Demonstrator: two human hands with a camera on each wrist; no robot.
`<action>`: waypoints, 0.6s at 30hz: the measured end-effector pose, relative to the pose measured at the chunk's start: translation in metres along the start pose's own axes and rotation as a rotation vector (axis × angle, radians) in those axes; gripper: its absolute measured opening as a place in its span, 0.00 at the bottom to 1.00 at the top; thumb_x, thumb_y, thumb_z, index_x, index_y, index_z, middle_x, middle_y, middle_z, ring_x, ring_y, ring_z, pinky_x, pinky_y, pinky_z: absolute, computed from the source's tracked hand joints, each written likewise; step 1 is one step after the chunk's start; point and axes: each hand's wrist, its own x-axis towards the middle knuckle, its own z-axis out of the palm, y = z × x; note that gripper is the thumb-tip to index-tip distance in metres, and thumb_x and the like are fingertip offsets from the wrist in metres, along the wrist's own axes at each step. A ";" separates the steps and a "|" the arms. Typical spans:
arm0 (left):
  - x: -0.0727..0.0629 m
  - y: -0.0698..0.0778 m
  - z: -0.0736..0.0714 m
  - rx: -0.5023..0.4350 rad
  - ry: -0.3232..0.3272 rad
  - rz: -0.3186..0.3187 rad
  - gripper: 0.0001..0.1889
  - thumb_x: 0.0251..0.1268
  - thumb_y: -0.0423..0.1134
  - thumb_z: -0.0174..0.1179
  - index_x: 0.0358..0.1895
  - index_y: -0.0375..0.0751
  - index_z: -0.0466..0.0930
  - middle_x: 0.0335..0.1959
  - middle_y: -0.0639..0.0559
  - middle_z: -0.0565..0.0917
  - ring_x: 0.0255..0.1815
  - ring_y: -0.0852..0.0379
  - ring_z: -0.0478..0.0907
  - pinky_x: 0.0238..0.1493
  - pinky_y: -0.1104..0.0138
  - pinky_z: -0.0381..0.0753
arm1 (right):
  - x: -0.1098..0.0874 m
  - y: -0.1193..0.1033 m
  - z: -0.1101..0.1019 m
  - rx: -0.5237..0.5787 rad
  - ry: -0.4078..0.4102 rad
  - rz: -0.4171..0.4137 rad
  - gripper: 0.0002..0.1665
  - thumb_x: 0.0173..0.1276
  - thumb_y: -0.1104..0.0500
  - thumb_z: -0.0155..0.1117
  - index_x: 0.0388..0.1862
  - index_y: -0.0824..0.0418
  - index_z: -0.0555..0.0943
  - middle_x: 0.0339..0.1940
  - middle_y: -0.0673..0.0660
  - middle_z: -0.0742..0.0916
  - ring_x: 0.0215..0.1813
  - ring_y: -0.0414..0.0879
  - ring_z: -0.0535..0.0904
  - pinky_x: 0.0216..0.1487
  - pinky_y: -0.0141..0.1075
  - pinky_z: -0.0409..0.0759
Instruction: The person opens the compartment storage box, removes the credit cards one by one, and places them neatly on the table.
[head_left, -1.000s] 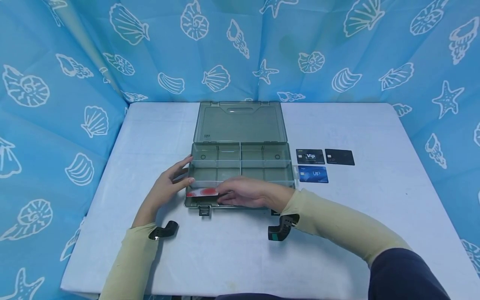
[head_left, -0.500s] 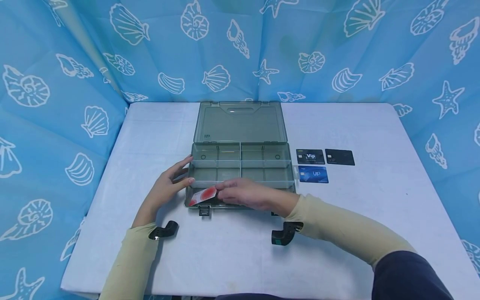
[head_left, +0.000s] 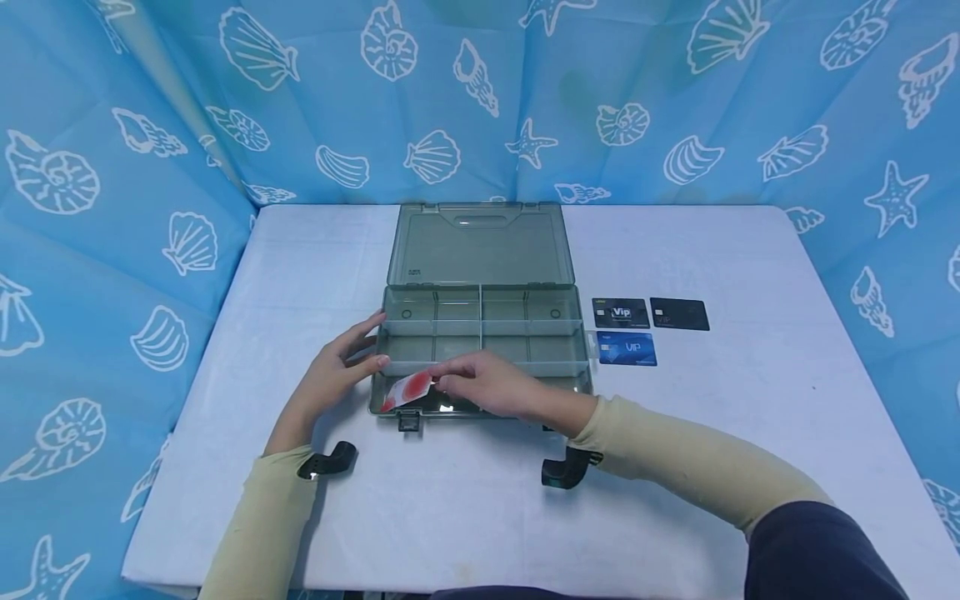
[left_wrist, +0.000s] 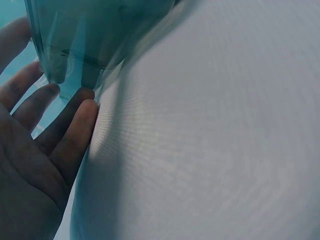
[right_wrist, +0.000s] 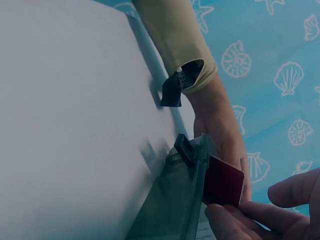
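A smoky-grey plastic divider box (head_left: 457,302) lies on the table with its lid (head_left: 480,250) folded back. My left hand (head_left: 326,382) rests against the box's left side, fingers extended; in the left wrist view the fingertips touch its wall. Over the front compartment, my right hand (head_left: 498,385) pinches a red and white card (head_left: 408,389) by its right end. The card slants, its left end low near the front wall. In the right wrist view, the card (right_wrist: 223,181) shows as dark red beside the box's rim. Something dark with a glint lies beneath the right hand.
Right of the box lie a black Vip card (head_left: 621,323), a plain-looking black card (head_left: 679,314) and a blue VIP card (head_left: 627,349). Two latches hang at the box's front, one latch (head_left: 408,422) near the left. Blue shell-print curtain (head_left: 480,167) surrounds the white table (head_left: 450,500).
The red and white card has gone from lying nearly level to slanting, its left end lower and towards the front. My right hand has shifted slightly right. The left hand stays put.
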 end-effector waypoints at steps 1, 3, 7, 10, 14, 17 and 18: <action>-0.001 0.003 0.000 -0.001 -0.001 -0.002 0.37 0.74 0.39 0.63 0.81 0.51 0.58 0.82 0.46 0.55 0.77 0.33 0.60 0.72 0.38 0.64 | 0.000 0.000 0.000 -0.004 0.002 -0.007 0.21 0.80 0.56 0.56 0.67 0.60 0.80 0.57 0.57 0.87 0.47 0.54 0.81 0.39 0.32 0.77; -0.005 0.012 -0.001 -0.004 -0.005 -0.003 0.36 0.74 0.38 0.62 0.81 0.49 0.58 0.82 0.45 0.55 0.77 0.33 0.60 0.73 0.39 0.64 | 0.000 0.000 0.000 -0.015 0.009 -0.023 0.21 0.80 0.57 0.56 0.67 0.60 0.80 0.56 0.57 0.88 0.46 0.56 0.80 0.37 0.32 0.75; -0.009 0.023 -0.002 -0.003 -0.014 0.010 0.37 0.74 0.38 0.62 0.81 0.46 0.57 0.82 0.43 0.55 0.77 0.32 0.59 0.73 0.39 0.64 | -0.001 0.000 0.000 -0.065 0.039 -0.074 0.20 0.80 0.57 0.55 0.66 0.59 0.82 0.57 0.55 0.87 0.43 0.47 0.80 0.40 0.32 0.77; -0.011 0.026 -0.003 -0.009 -0.015 0.013 0.37 0.74 0.37 0.62 0.81 0.46 0.57 0.82 0.43 0.55 0.77 0.31 0.59 0.73 0.39 0.64 | 0.000 0.000 -0.001 -0.099 0.068 -0.112 0.19 0.80 0.58 0.57 0.64 0.59 0.83 0.55 0.54 0.88 0.38 0.44 0.78 0.39 0.33 0.77; -0.012 0.031 -0.003 -0.023 -0.013 -0.003 0.36 0.74 0.37 0.62 0.81 0.46 0.58 0.82 0.44 0.55 0.77 0.32 0.59 0.73 0.39 0.64 | 0.005 0.002 0.001 -0.116 0.115 -0.121 0.16 0.77 0.56 0.62 0.58 0.59 0.87 0.51 0.52 0.90 0.44 0.40 0.83 0.46 0.32 0.82; -0.012 0.030 -0.003 -0.023 -0.015 -0.006 0.36 0.74 0.37 0.62 0.81 0.46 0.58 0.82 0.43 0.55 0.77 0.32 0.59 0.72 0.38 0.64 | 0.009 0.003 0.004 -0.111 0.139 -0.108 0.15 0.74 0.57 0.66 0.55 0.60 0.88 0.50 0.52 0.90 0.50 0.40 0.85 0.51 0.33 0.84; -0.012 0.030 -0.003 -0.024 -0.015 -0.006 0.36 0.74 0.37 0.62 0.81 0.46 0.58 0.82 0.43 0.55 0.77 0.32 0.59 0.72 0.38 0.64 | 0.011 0.004 0.006 -0.110 0.145 -0.110 0.15 0.73 0.57 0.67 0.55 0.61 0.88 0.49 0.53 0.90 0.49 0.41 0.85 0.51 0.33 0.84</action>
